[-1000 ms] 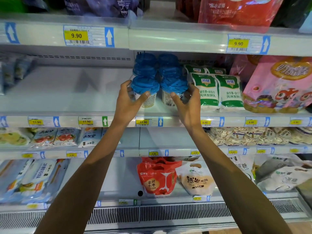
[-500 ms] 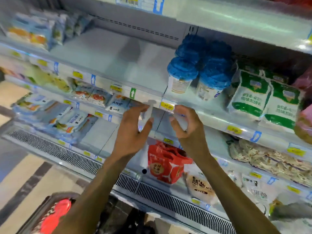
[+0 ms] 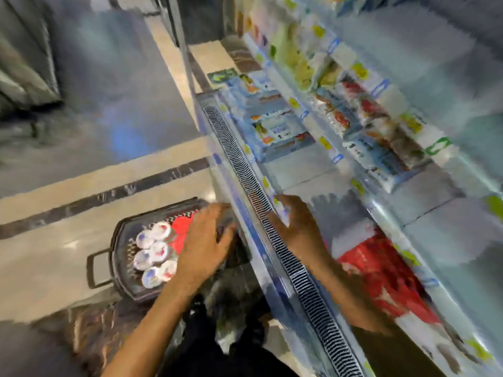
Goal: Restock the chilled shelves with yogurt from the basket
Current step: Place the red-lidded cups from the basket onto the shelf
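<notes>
**Six or so yogurts waiting, both hands empty**

Half a dozen yogurt cups [image 3: 153,251], give or take, since the blur makes a firm count hard, stand lids-up in the dark basket [image 3: 116,238] on the floor, packed toward its left side. And there's the left hand [image 3: 206,240], hanging above the basket's right part, just beside the cups, fingers loosely bent and gripping nothing. Right hand [image 3: 296,229] is over on the chiller side, above the black front grille [image 3: 245,180], fingers spread and a touch curled, nothing in it either. Beyond it the chilled shelves [image 3: 307,170] run away up the frame, with blue packs on the lower deck and a red bag [image 3: 381,273] close by the right wrist.

So the read: this is the pickup step, between loads, with stock in the basket yet to go up. The next move calls for the left hand to go down and left onto the cups and close round one, maybe with the right joining for a second, then a lift clear of the basket rim and the grille lip. Cups like these want a grip on the sides, not the lids, and they're crowded, so a neighbour could tip
</notes>
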